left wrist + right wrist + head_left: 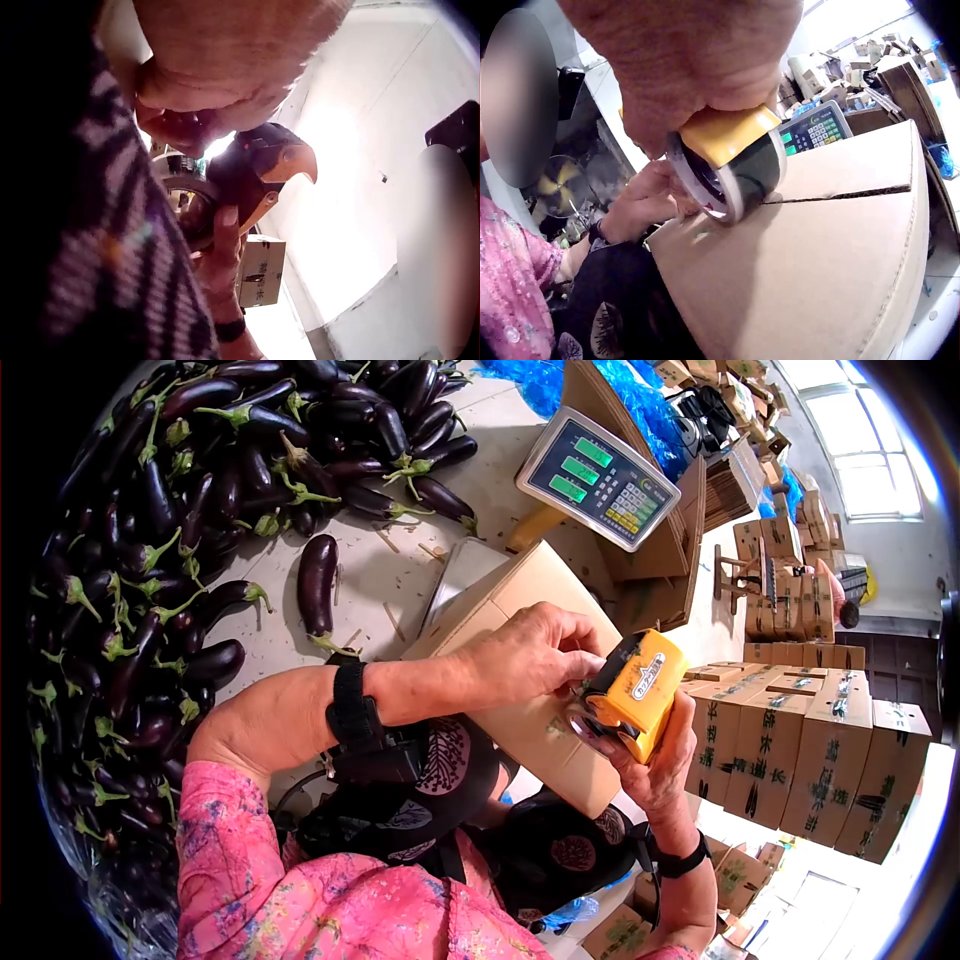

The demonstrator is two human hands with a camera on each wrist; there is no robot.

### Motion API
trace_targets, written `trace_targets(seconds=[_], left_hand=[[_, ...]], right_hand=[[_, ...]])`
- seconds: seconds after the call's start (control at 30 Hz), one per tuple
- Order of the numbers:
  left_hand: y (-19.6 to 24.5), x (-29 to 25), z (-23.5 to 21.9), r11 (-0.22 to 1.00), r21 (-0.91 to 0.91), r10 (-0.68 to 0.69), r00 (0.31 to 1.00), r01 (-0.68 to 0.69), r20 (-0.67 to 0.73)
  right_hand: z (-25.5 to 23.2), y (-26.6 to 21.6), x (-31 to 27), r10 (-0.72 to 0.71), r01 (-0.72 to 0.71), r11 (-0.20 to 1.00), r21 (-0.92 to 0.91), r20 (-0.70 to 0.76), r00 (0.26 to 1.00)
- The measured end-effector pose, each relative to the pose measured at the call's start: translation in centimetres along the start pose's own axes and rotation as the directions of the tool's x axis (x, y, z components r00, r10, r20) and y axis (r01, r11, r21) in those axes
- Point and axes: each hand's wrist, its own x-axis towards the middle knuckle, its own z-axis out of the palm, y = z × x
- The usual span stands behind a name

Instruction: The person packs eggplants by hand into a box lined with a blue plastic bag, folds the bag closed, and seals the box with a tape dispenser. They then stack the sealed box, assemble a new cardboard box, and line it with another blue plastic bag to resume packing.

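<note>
My right hand (655, 765) grips a yellow tape dispenser (650, 685) above a closed cardboard box (540, 735). My left hand (520, 655) is at its roll side, with bent fingers and the thumb against it; whether a strip lies between them I cannot tell. In the right wrist view the tape roll (761, 176) hangs over the box top (817, 262), where a seam runs, and my left hand (649, 199) is beside it. Seen from the left wrist, the dispenser (259, 161) is between my left hand (225, 67) and right hand (221, 270).
Many eggplants (220, 490) lie piled to the left, and one lone eggplant (317, 585) lies nearer the box. A scale display (600, 478) stands behind the box. Stacked printed cartons (830, 760) are at the right; blue plastic (640, 410) and loose cardboard lie farther back.
</note>
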Motion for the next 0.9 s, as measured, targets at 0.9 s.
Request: trace_targets(seconds=[0.9], left_hand=[[0.9,-5.6,-17.0,0.944,0.315,0.265,0.807,-0.104,-0.528]], right_hand=[[-1.4,-3.4,0.4,0.056,0.006,0.914,-0.405,0.142,0.988]])
